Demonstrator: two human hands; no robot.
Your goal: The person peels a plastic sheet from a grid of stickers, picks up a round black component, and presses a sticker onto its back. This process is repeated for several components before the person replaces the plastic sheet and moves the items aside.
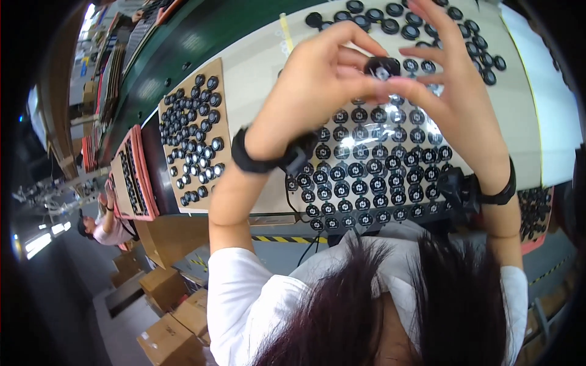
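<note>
My left hand (326, 79) pinches a small black round part (381, 68) between thumb and fingers, high over the table. The thumb of my right hand (455, 91) meets it from the other side, while the other right fingers are stretched out and spread. Whether the right thumb bears on the part or on the left thumb's tip, I cannot tell. Below both hands lie rows of black discs with white marks (361, 186), under or on a shiny clear sheet (348, 142). More black round parts (390, 25) lie loose beyond my hands.
At the left, a brown board (224, 131) carries many black round parts. A pink-edged tray (140, 165) stands farther left, near another person (107, 226). Another batch of black pieces (536, 210) sits at the right. Cardboard boxes (168, 335) stand on the floor behind.
</note>
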